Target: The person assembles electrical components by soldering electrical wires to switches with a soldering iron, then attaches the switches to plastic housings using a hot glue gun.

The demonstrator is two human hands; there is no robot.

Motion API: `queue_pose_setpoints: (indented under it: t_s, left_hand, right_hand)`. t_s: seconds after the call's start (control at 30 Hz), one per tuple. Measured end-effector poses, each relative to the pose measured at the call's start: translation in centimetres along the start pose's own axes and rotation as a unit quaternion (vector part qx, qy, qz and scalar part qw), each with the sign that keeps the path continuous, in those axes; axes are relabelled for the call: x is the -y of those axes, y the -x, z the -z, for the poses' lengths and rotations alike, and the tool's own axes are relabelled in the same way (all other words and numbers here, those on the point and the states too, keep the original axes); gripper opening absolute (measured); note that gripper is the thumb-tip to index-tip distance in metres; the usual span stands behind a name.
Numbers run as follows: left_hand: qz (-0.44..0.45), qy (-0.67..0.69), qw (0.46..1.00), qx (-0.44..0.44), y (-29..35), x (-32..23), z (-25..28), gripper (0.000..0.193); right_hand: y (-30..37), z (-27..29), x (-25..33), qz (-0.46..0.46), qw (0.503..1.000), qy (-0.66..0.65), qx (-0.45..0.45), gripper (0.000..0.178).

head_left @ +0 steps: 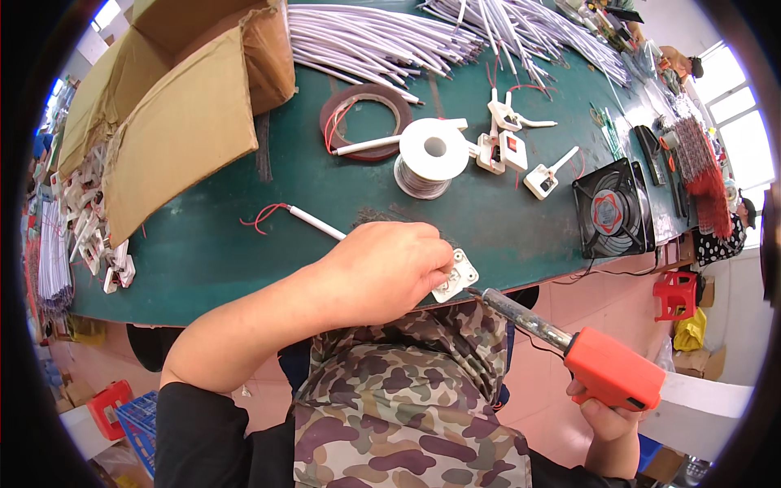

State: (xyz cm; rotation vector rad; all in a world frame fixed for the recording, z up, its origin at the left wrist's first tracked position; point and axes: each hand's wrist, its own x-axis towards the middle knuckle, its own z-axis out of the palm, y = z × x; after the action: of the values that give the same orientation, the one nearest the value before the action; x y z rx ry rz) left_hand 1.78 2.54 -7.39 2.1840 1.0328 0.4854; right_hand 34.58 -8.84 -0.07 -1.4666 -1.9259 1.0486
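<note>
My left hand [386, 268] is closed, its fingertips pinching at a small white square plastic housing [462, 275] by the table's front edge. What lies between the fingertips is partly hidden. A white cable [317, 223] with thin red wires at its far end runs under this hand. In my right hand [606, 416], the fingers wrap round the orange-red handle of a soldering iron [614, 370]. Its metal barrel points up and left, and the tip is close to the housing's right edge; whether it touches is too small to tell.
Beyond my hands stand a spool of solder wire [435, 156], a brown tape roll [332, 122] and white switch housings [492, 153]. A black fan [612, 210] sits at the right edge, an open cardboard box [187, 130] at the left. Bundled white cables [374, 37] lie at the back.
</note>
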Motion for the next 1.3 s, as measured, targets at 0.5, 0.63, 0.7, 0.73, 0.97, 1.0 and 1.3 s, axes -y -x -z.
queue_pose_setpoints:
  t_s: [0.5, 0.63, 0.7, 0.73, 0.97, 1.0, 1.3]
  left_hand:
    - [-0.063, 0.141, 0.988, -0.014, 0.8, 1.5, 2.6, 0.013]
    - [-0.050, 0.120, 0.989, -0.076, 2.4, 2.1, 3.4, 0.015]
    - [-0.042, 0.108, 0.990, -0.080, 3.3, 2.1, 3.6, 0.015]
    - [-0.021, 0.107, 0.990, -0.084, 3.8, 1.9, 3.7, 0.016]
    - [-0.018, 0.029, 0.994, -0.102, 5.7, 1.8, 1.9, 0.026]
    - [-0.030, -0.011, 0.993, -0.115, 5.9, 1.9, 1.5, 0.032]
    - [-0.061, -0.111, 0.980, -0.155, 5.3, 2.0, 0.2, 0.038]
  right_hand:
    - [0.6, 1.2, -4.3, 0.132, 0.984, -0.124, 0.004, 0.072]
    - [1.0, 0.8, -5.4, 0.135, 0.978, -0.159, 0.009, 0.073]
    - [1.0, 0.6, -5.6, 0.125, 0.978, -0.168, -0.005, 0.074]
    - [0.9, 0.6, -5.6, 0.125, 0.977, -0.170, -0.005, 0.074]
    - [0.6, 0.4, -5.8, 0.135, 0.972, -0.192, 0.027, 0.072]
    - [0.6, 0.4, -5.7, 0.135, 0.972, -0.191, 0.026, 0.072]
    - [0.6, -0.6, -4.0, 0.070, 0.977, -0.199, -0.012, 0.072]
